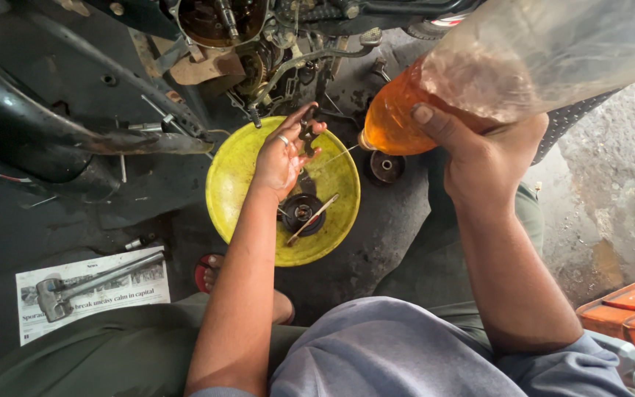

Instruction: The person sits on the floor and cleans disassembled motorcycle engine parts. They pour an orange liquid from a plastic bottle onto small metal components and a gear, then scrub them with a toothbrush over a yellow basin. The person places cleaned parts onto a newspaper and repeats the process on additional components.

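Bottle (494, 81), clear plastic and tipped on its side, fills the upper right of the frame, with orange liquid pooled toward its neck. The right hand (479, 151) is wrapped around its lower half, thumb pressed across the orange part. A thin stream leaves the mouth and runs left toward a small dark metal part (307, 134). The left hand (282, 154), with a ring on one finger, pinches that part between fingertips and thumb just above the middle of the frame.

Below both sits a yellow bowl (237, 180) on the dirty floor, at the frame's centre. A round black part (301, 213) lies in it, with a thin stick (313, 218) resting across that.

Just right of the bowl, on the floor, is another round dark part (385, 167). Above, along the top edge, an opened engine (259, 44) shows greasy gears and a bent lever. A black exhaust pipe (60, 132) crosses the upper left.

At lower left a hammer (90, 283) lies on a newspaper (45, 309). A foot in a red sandal (211, 272) shows between paper and bowl. An orange box (630, 312) sits at the lower right edge.
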Available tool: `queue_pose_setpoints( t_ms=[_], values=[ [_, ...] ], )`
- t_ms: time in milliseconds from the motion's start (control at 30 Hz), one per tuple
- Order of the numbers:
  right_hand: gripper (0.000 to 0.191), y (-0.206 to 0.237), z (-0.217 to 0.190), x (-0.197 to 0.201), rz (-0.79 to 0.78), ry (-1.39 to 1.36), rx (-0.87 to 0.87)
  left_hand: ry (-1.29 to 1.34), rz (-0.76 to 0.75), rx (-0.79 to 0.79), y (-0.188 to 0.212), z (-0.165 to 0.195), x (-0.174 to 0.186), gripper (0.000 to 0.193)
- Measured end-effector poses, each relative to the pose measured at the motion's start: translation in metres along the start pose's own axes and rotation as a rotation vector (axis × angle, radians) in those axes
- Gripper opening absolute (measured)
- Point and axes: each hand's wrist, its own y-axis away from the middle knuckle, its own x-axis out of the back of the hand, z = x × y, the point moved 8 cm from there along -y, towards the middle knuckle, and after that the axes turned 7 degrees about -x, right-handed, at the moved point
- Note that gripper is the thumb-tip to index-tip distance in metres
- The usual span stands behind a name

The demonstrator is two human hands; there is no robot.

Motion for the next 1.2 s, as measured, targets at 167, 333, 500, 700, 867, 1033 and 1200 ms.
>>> queue_pose_setpoints(
  t_ms=[167,333,500,700,867,1033,1200],
  values=[
    [0.053,-0.001,-0.008,0.006,0.065,-0.144,0.094,-0.161,0.106,-0.079,-0.003,0.000,0.000,0.039],
    [0.054,0.000,-0.010,0.011,0.084,-0.180,0.135,-0.280,0.155,-0.103,-0.002,0.003,-0.003,0.024],
    [0.051,0.000,-0.012,0.010,0.086,-0.193,0.176,-0.476,0.153,-0.109,0.000,0.011,-0.007,0.029],
    [0.055,-0.003,-0.011,0.007,0.114,-0.179,0.189,-0.494,0.135,-0.090,0.001,0.011,-0.010,0.030],
    [0.051,-0.004,-0.009,0.008,0.112,-0.193,0.189,-0.518,0.126,-0.106,0.001,0.009,-0.008,0.030],
    [0.052,-0.003,-0.008,0.009,0.123,-0.189,0.196,-0.502,0.109,-0.113,-0.001,0.007,-0.008,0.028],
    [0.049,-0.003,-0.014,0.008,0.079,-0.089,0.218,-0.508,0.138,-0.081,0.001,0.008,-0.006,0.028]
  ],
)
